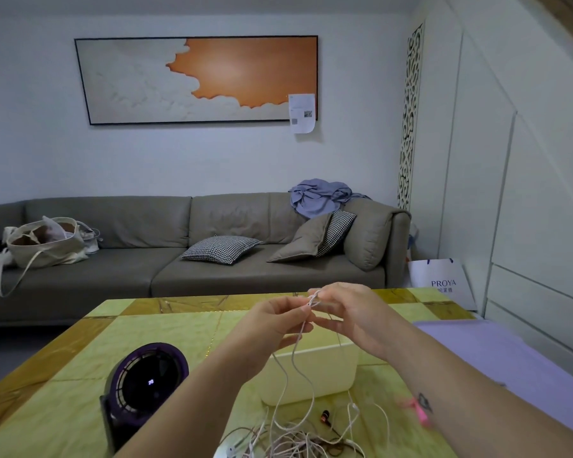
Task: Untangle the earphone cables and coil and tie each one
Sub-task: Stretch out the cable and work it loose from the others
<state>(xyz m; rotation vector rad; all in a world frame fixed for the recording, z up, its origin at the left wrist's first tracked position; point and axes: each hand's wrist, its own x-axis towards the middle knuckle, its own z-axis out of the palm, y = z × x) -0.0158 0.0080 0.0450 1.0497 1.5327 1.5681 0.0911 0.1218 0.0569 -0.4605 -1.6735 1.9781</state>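
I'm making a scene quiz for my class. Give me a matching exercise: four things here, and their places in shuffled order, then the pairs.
1. thin white earphone cable
2. round purple desk fan
3. beige canvas tote bag
4. crumpled blue-grey cloth

A. draped over the grey sofa's backrest
B. on the sofa seat, far left
C. pinched between left hand and right hand
D. standing on the yellow-green table

Pairs: 1-C, 2-D, 3-B, 4-A
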